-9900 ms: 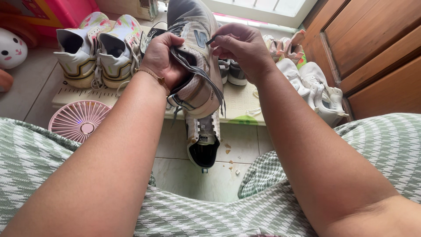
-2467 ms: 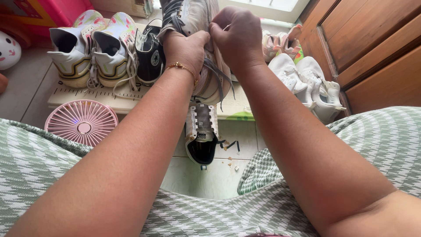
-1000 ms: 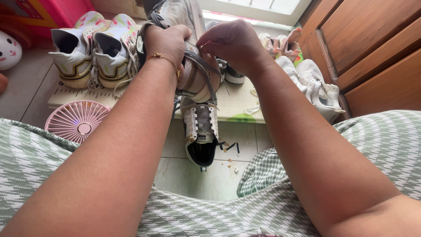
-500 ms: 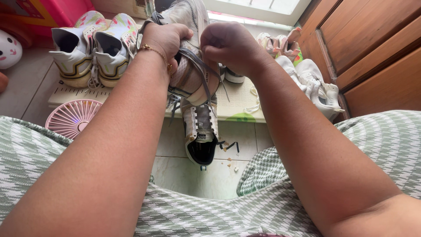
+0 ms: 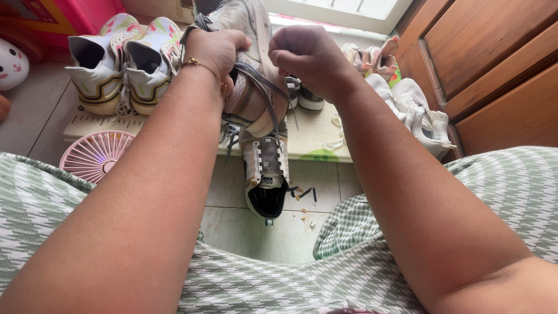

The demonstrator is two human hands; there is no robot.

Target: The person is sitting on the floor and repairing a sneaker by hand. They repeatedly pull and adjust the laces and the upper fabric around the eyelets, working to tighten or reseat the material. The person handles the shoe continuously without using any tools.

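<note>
A: Report the near field.

B: Lap in green-and-white patterned fabric (image 5: 279, 285). Beyond it, tiled floor (image 5: 232, 224). A second sneaker (image 5: 265, 177) lies there, opening toward the camera, toe resting on the pale mat (image 5: 317, 136). Small debris lies beside it.

A: Hand status?

B: Left hand (image 5: 216, 53) is closed around the raised sneaker (image 5: 256, 87), fingers wrapped over its upper; a thin gold bracelet (image 5: 203, 67) sits on the wrist. Right hand (image 5: 305, 55) is curled into a fist just beside the shoe, pinching the grey lace (image 5: 264, 87). The exact grip point is hidden by the fingers.

A: Position of the held sneaker?

B: Lifted above the mat, between both hands, sole facing right.

A: Far field?

B: Pink fan (image 5: 96, 156) on the floor at left. A white high-top pair (image 5: 119, 64) stands on the mat behind it. White shoes (image 5: 415, 113) lie at right beside a wooden cabinet (image 5: 494, 75).
</note>
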